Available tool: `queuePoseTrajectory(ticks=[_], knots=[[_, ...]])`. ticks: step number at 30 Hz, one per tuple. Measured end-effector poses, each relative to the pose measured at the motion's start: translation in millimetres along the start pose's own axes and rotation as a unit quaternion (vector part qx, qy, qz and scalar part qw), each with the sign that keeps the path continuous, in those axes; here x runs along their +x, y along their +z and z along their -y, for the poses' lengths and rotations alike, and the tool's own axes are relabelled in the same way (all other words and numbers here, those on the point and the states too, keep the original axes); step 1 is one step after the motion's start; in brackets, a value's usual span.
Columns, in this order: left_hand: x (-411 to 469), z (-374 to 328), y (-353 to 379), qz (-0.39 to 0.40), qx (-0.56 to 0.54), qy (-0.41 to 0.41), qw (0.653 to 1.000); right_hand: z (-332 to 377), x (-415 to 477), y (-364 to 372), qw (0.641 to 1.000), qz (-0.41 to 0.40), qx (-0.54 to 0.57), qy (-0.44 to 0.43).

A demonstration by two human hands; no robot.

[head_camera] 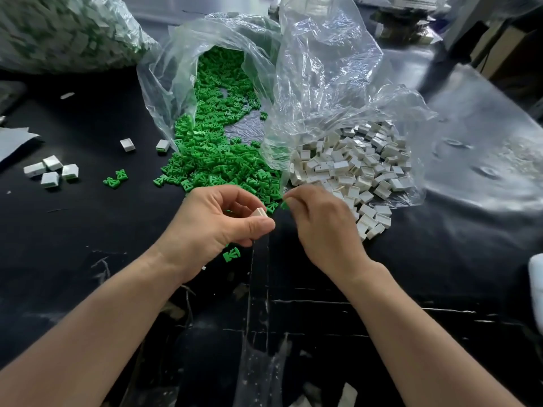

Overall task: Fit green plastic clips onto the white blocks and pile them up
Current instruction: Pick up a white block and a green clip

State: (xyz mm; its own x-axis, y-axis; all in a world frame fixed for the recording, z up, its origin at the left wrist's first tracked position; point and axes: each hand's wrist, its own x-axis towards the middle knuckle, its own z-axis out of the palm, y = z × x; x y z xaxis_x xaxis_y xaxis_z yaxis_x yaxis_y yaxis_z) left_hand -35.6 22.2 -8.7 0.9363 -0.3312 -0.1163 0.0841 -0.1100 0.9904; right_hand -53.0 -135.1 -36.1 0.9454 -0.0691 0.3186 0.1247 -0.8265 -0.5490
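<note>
Two hands poised over the desk's (88, 230) middle: left hand (217, 221) pinches a white block (260, 214), right hand (320, 221) pinches a green clip (284, 204). Next, likely: align, press home.

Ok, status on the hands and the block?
Left hand pinches block. Right hand pinches clip, not yet fitted. Bag edge close by.

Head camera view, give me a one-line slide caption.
Left hand pinches a white block, right hand pinches a green clip beside it, before bagged heaps of clips and blocks.
</note>
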Motion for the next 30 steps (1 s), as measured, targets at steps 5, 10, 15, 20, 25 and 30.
queuePoseTrajectory(ticks=[5,10,15,20,25,30], knots=[[-3,-1,3,0.02,-0.008,0.016,1.0,4,-7,-23,0.941,0.024,0.318,0.113],[-4,1,6,0.031,-0.03,0.013,0.999,15,-11,-26,0.906,0.071,0.392,0.143],[-5,1,6,0.028,-0.027,0.011,0.999,18,-12,-27,0.895,0.075,0.415,0.147],[-5,-1,6,0.029,-0.034,0.007,0.999,19,-12,-27,0.905,0.046,0.402,0.129],[-6,-1,6,0.035,-0.036,0.006,0.999,19,-14,-26,0.932,0.051,0.347,0.094],[-4,1,6,0.027,-0.026,-0.001,0.999,17,-14,-24,0.937,0.062,0.333,0.083]])
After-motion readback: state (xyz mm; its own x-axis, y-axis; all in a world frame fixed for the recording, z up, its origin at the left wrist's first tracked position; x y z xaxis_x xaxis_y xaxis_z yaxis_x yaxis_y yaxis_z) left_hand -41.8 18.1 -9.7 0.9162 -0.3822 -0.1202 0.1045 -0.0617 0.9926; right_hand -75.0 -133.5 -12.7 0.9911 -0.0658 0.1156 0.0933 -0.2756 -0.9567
